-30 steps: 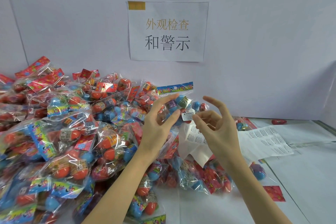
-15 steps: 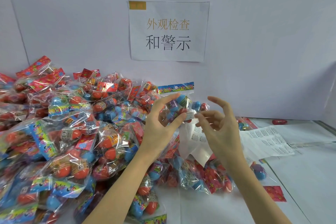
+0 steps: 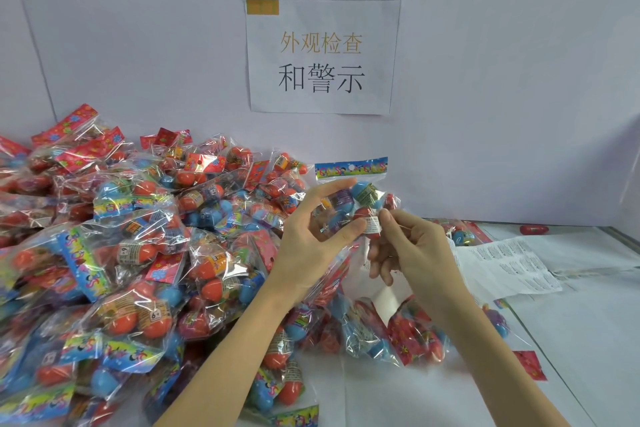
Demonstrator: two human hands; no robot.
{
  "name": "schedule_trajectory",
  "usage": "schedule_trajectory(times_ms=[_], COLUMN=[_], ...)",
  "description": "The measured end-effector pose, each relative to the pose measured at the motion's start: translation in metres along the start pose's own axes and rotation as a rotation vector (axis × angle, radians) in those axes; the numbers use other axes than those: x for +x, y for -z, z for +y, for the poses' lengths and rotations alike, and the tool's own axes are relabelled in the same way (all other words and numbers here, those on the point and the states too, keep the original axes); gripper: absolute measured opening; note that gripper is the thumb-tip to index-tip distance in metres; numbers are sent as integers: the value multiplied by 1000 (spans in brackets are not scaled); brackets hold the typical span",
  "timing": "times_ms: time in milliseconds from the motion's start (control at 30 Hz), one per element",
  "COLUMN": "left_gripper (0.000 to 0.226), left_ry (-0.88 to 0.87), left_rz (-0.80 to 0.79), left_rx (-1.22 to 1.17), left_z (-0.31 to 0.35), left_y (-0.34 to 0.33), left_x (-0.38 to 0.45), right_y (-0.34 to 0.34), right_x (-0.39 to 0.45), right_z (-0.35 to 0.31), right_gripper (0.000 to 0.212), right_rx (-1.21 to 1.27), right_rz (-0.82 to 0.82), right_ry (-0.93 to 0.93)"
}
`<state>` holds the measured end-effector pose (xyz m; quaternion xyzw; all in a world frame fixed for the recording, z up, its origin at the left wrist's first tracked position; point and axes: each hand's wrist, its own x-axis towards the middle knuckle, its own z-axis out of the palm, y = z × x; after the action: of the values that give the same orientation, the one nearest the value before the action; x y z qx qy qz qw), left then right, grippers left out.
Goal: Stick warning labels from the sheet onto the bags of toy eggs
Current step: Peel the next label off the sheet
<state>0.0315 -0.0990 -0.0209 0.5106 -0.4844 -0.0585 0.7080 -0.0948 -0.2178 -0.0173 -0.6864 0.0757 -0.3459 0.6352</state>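
My left hand grips a clear bag of toy eggs with a blue header card, holding it upright above the pile. A small white warning label lies on the front of that bag. The thumb of my right hand presses on the label's right edge, while its other fingers curl below. The label sheet lies on the table to the right, partly hidden behind my right hand.
A big heap of bagged toy eggs covers the table's left and middle. More bags lie under my forearms. A loose red egg sits by the back wall. A paper sign hangs on the wall.
My right hand has moved left onto the bag and its fingers have curled in. The label, earlier pinched between both hands, now sits pressed against the bag.
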Motion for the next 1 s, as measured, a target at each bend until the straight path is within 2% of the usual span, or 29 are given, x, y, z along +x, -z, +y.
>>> schedule_trajectory(times_ms=[133,267,367,500,600,667,733,800,833,933,1000], left_gripper=[51,49,49,50,41,38,44,41,35,25,26], left_ry=[-14,3,-6,31,42,88,157,197,219,279,288], left_rz=[9,-4,-7,39,131,79,48,118,161,162,139], left_rx=[-8,-15,16,140,187,93,-28,-14,-5,-125,-127], left_z=[-1,1,-2,-4,-6,-7,-4,-5,-7,-8,-3], left_y=[1,1,2,-2,-1,0,-2,-1,1,5,5], left_x=[0,-1,0,-2,-1,0,0,0,1,-1,-1], right_y=[-3,-1,0,-1,-2,-5,-6,-7,-8,-13,-15], right_x=[-1,-1,0,3,4,1,-3,-5,-6,-4,-4], right_z=[2,2,5,7,7,6,9,9,10,13,13], right_gripper=[36,24,28,35,28,32,41,40,35,19,28], right_rx=[35,40,83,49,-81,-218,-368,-378,-336,-325,-314], right_rz=[-27,-64,-72,94,215,155,-11,-121,-114,158,276], right_ry=[-28,-33,-52,-24,103,190,234,247,250,287,262])
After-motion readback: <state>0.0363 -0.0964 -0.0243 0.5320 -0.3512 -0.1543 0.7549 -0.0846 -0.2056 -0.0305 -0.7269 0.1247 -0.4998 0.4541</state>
